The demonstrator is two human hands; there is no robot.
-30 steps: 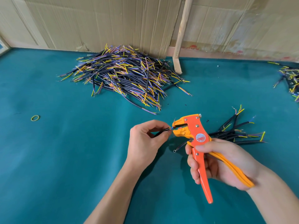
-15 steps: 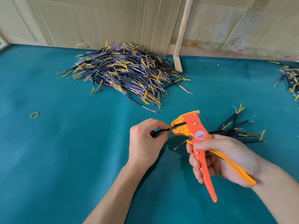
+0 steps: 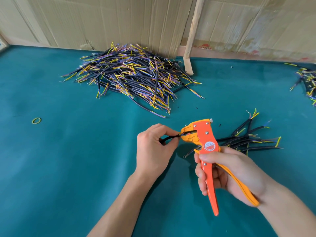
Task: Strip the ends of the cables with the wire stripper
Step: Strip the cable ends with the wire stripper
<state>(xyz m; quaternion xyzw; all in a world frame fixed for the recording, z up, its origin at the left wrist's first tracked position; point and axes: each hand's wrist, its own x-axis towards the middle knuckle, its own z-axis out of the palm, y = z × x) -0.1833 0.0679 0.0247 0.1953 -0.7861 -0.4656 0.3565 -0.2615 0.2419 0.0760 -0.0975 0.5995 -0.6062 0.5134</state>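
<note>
left hand [image 3: 154,147] pinching a black cable [image 3: 169,139], its end set in the head of the orange stripper [image 3: 204,146]; right hand [image 3: 227,171] gripping the stripper's two handles, near centre of the teal bench [image 3: 68,159]. large cable pile [image 3: 133,79] far centre; small bundle [image 3: 251,139] just behind the right hand; yellow band [image 3: 36,120] at left.
</note>
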